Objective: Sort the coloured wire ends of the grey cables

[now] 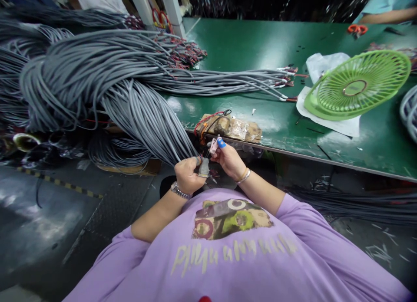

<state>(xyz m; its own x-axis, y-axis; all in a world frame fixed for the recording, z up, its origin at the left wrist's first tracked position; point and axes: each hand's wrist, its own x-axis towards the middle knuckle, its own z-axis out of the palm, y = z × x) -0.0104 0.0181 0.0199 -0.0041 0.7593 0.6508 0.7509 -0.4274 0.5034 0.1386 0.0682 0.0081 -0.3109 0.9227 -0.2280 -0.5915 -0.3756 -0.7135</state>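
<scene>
My left hand (189, 175) is closed round the end of a grey cable, and thin coloured wires stick out by its fingertips. Grey wrapping (203, 168) covers one of its digits. My right hand (232, 162) pinches a small pale pink and white piece (213, 146) close to those wires; its exact kind is too small to make out. A blue cover (221, 142) sits on that thumb. From the left, a thick bundle of grey cables (150, 119) runs down over the table edge towards my left hand.
A green table (228, 41) spans the view, with more grey cables (221, 81) on it. A taped cardboard block (241, 129) lies by its front edge. Right of it stand a green fan (355, 87) and orange-handled scissors (357, 29). Another person's arm (389, 17) rests at the far right.
</scene>
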